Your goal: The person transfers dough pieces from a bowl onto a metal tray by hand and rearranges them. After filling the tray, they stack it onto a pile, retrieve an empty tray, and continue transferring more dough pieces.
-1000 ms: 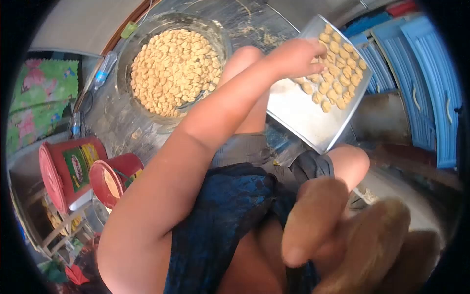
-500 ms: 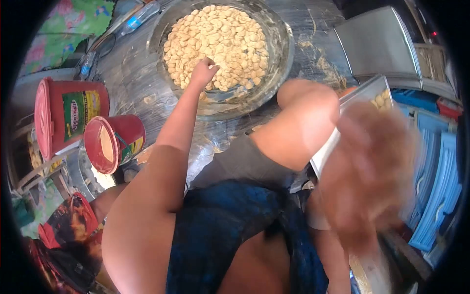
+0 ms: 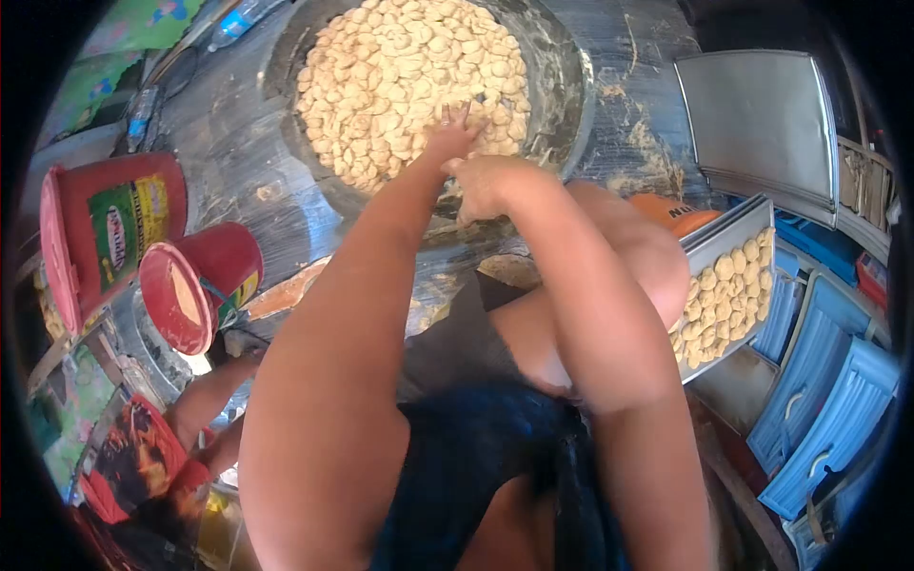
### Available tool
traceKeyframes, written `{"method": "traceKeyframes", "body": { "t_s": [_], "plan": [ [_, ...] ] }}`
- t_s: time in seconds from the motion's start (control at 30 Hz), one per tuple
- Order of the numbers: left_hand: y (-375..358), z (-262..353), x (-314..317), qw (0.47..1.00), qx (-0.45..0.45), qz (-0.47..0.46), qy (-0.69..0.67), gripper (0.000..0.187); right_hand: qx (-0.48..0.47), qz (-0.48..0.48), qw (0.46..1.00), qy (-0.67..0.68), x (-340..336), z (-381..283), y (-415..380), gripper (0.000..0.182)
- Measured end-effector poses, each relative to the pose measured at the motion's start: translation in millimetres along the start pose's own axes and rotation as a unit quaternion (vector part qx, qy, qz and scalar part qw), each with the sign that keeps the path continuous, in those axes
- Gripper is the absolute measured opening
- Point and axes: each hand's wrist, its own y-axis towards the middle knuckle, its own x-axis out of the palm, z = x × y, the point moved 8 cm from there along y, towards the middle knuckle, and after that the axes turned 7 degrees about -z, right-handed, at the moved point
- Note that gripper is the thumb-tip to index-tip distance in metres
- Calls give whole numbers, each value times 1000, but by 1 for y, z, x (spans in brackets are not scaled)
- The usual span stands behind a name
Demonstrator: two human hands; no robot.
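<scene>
A wide dark basin (image 3: pixel 562 105) holds a heap of small, pale, flattened dough pieces (image 3: pixel 395 71). My left hand (image 3: pixel 455 133) reaches over the near side of the heap, its fingers spread on the dough pieces. Just beside its wrist, above the basin's near rim, is my right hand (image 3: pixel 484 186). Its thumb and fingers are apart, and nothing shows between them. To the right of my knee, a metal tray (image 3: pixel 709 249) carries many similar pieces laid close together; my leg and arm cover part of it.
Two red buckets (image 3: pixel 114 238) stand on the left. A bare metal sheet (image 3: pixel 757 124) leans at the right, near an orange item (image 3: pixel 671 211) and blue plastic drawers (image 3: pixel 809 400). Another person's arm (image 3: pixel 209 400) shows at lower left. Plastic bottles (image 3: pixel 233 24) lie at upper left.
My right hand, blurred over the tray before, has swung left to the basin. My left hand has gone from a pinch to spread fingers and moved slightly right. The tray's dough pieces are now uncovered.
</scene>
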Motion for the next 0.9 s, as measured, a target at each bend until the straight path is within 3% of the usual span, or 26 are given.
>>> {"method": "traceKeyframes", "body": {
  "t_s": [0.17, 0.2, 0.3, 0.33, 0.37, 0.4, 0.43, 0.47, 0.5, 0.57, 0.63, 0.67, 0.73, 0.83, 0.9],
  "plan": [
    [11, 5, 14, 997, -74, 3, -17, 62, 19, 64, 998, 9, -11, 9, -8, 65],
    [5, 1, 11, 997, -60, 17, -46, 52, 36, 67, 997, -11, -16, 9, -8, 59],
    [21, 4, 0, 1000, 1, 6, -14, 45, 101, 141, 985, 11, -28, 27, 4, 54],
    [27, -21, 15, 994, 29, 96, -34, 39, 114, 156, 981, 21, -41, 31, -4, 54],
    [32, -49, 28, 980, 60, 183, -54, 33, 110, 113, 985, 71, -44, 33, -6, 58],
    [14, -63, 6, 944, 11, 203, -260, 32, 105, 70, 984, 123, -44, 35, -11, 62],
    [-18, -68, -10, 865, -37, 204, -457, 34, 118, 86, 980, 138, -45, 40, -15, 62],
    [-39, -71, -9, 738, -61, 148, -656, 47, 123, 167, 967, 149, -53, 46, -20, 61],
    [-69, -61, -32, 666, -27, 133, -733, 55, 130, 246, 948, 157, -60, 51, -27, 63],
    [-121, -53, -70, 578, 39, 161, -799, 55, 131, 356, 886, 266, -60, 52, -44, 76],
    [-165, -36, -113, 548, 136, 173, -807, 56, -27, 330, 822, 464, -48, 35, -34, 86],
    [-182, -28, -127, 546, 144, 180, -805, 57, -27, 347, 813, 467, -45, 25, -49, 86],
    [-215, -4, -155, 550, 158, 202, -795, 58, -162, 268, 733, 604, -32, -15, -64, 82],
    [-245, 33, -189, 590, 203, 203, -755, 57, -241, 318, 679, 616, -35, -27, -99, 73],
    [-264, 62, -203, 601, 221, 205, -740, 57, -246, 354, 662, 613, -18, -28, -143, 66]
  ]
}}
